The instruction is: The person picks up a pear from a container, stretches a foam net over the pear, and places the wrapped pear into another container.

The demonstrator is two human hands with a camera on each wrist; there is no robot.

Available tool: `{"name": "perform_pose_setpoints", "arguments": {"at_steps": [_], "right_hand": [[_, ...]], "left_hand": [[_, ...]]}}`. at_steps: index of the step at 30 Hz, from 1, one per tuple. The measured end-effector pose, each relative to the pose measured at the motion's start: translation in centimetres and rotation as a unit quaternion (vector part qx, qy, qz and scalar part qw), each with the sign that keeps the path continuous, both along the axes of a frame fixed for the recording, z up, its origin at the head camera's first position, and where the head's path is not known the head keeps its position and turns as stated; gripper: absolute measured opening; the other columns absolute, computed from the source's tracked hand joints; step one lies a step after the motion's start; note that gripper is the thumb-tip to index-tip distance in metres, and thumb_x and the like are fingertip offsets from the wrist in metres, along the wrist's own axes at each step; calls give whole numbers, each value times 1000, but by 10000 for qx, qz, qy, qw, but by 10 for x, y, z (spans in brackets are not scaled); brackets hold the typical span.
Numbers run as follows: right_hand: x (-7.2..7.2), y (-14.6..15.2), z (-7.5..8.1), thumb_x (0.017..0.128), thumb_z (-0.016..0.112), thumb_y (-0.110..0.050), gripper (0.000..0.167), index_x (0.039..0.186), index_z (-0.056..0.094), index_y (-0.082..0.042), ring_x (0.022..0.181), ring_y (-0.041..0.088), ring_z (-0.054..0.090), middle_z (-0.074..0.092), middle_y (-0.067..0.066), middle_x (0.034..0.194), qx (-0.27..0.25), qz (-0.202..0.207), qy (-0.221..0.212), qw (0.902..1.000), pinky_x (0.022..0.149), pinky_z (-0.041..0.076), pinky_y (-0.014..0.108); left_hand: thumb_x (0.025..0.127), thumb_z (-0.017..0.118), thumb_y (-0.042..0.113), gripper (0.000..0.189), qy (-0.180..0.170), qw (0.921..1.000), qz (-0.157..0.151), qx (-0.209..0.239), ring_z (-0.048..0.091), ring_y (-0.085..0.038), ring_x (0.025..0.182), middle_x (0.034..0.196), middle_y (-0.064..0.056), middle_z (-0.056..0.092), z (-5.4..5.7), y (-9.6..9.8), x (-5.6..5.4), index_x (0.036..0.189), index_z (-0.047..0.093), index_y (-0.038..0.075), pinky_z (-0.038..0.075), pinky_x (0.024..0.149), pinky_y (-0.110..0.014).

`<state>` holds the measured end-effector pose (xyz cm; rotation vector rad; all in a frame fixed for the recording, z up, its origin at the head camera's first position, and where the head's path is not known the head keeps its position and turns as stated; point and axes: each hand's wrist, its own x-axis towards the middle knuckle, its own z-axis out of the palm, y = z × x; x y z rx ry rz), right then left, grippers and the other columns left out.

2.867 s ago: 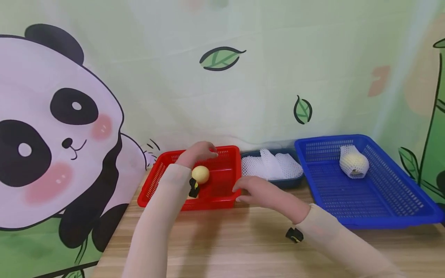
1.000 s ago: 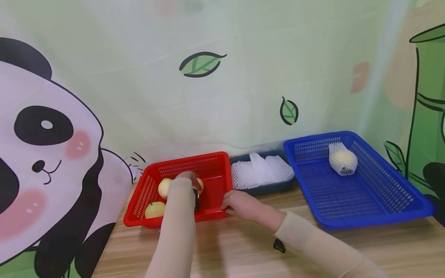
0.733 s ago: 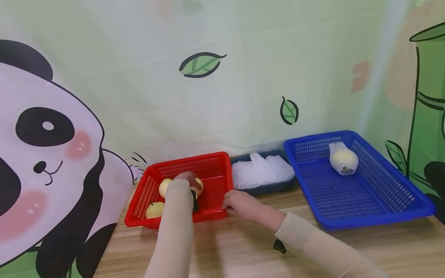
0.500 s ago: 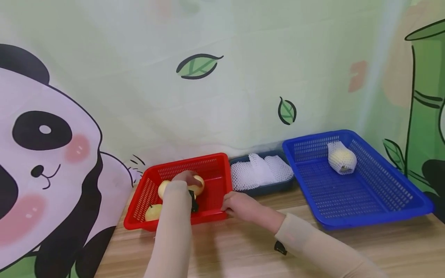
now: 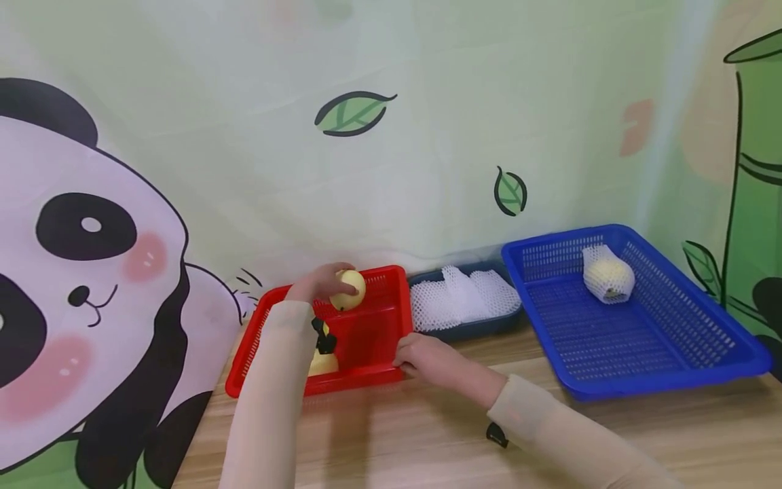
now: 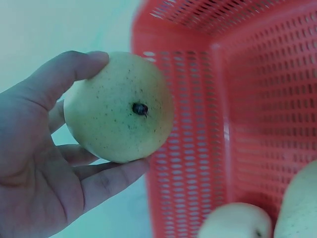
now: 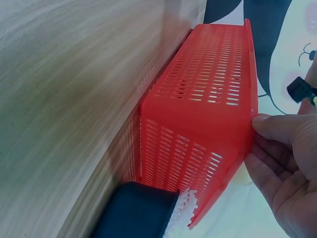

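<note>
A round pale-yellow pear with fine specks is gripped by my left hand above the red basket. In the left wrist view the thumb lies over one side of this pear and the fingers curl under the other; its dark end faces the camera. More pears lie in the basket, mostly hidden by my left arm in the head view. My right hand holds the basket's front right corner. In the right wrist view its thumb presses the rim from outside, with the fingers behind.
Right of the red basket, a dark blue tub holds white foam net sleeves. Further right stands a large blue basket with one pear in a foam net. All rest on a wooden table before a printed backdrop.
My left hand reached down among the pears, took hold of one and raised it. My right hand came to the basket's corner earlier and has stayed there.
</note>
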<state>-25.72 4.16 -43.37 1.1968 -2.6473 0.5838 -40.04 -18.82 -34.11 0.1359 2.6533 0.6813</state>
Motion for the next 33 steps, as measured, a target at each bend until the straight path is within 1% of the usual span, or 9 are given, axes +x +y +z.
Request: {"name": "perform_pose_setpoints", "arguments": {"at_steps": [4,8,14,16,19,21,25,29,33], "right_hand": [[1,0,-1,87,79,-11,18,105,79,-6,95,19,68,77,7,101,28,-37,37,10000,89,61,29],[3,1,-4,87,79,-11,18,105,79,-7,96,19,67,76,7,102,38,11,171,9998,90,60,28],[11,11,-5,87,80,-12,16,103,78,-8,97,19,66,74,6,102,-210,81,387,9990,89,59,27],[15,17,-2,86,80,-11,16,102,78,-8,96,20,67,75,6,101,-389,25,524,9979,88,59,28],[24,28,4,87,78,-9,14,101,79,-8,96,22,67,75,6,102,-584,-99,519,9969,88,59,30],[30,36,9,89,76,-9,13,101,78,-8,97,23,67,75,7,102,-670,-170,379,9969,89,59,32],[44,56,17,90,74,-9,13,102,77,-9,101,25,67,74,6,105,-845,-328,71,9959,92,58,38],[59,77,20,88,76,-8,13,101,77,-10,98,24,68,74,4,103,-1170,-424,301,9918,90,58,39],[69,96,19,85,78,-6,15,99,77,-12,95,22,69,74,2,100,-1457,-625,561,9858,87,58,39]], "left_hand": [[94,73,26,70,256,9993,-254,96,45,-38,136,153,-16,48,7,0,9,155,41,19,46,114,-56],[92,74,25,72,358,9983,-416,197,46,-38,136,152,-15,49,11,2,21,155,41,20,48,112,-56],[87,80,25,75,476,9965,-463,510,52,-34,129,147,-10,54,11,7,40,153,44,26,55,104,-50],[86,81,25,75,485,9955,-455,669,54,-32,127,145,-8,55,12,10,46,152,45,28,58,100,-46],[84,83,25,76,594,9934,-461,866,56,-31,123,141,-6,57,13,14,56,150,45,30,61,93,-43],[83,84,24,77,758,9915,-512,920,56,-31,122,140,-6,57,15,15,65,150,45,29,62,91,-42],[84,82,23,77,1290,9857,-687,844,56,-32,120,142,-10,57,15,21,85,152,45,24,61,91,-44],[82,83,24,76,1625,9802,-639,934,58,-31,118,142,-10,59,8,35,108,150,48,22,61,91,-46],[80,85,21,74,1761,9740,-697,1241,58,-29,118,140,-9,61,-2,53,129,147,52,20,60,92,-47]]}}
